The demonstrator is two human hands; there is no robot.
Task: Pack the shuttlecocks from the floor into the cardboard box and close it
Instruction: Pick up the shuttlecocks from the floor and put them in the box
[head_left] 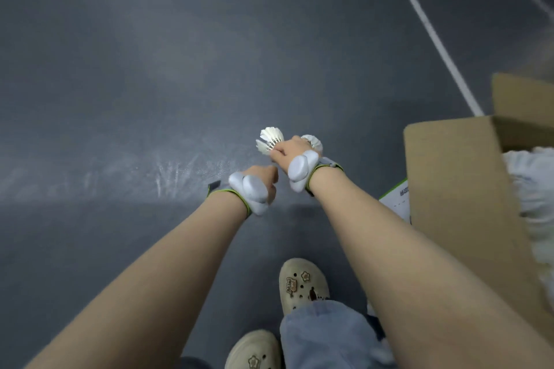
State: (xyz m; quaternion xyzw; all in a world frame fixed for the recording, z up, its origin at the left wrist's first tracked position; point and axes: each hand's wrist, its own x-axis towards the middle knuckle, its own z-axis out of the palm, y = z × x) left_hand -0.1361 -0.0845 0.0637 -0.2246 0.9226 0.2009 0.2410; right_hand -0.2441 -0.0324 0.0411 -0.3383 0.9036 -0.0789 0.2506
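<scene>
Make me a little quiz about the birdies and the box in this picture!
1. True or false: the cardboard box is closed.
2. Which hand holds the shuttlecocks? A) left hand B) right hand C) neither
3. Fill in: the box stands on the person's ____ side.

Key:
1. False. Its flaps are open, and white shuttlecocks show inside.
2. B. The right hand grips a bunch of them; the left hand is a fist below it, and I cannot tell if it holds anything.
3. Right.
</scene>
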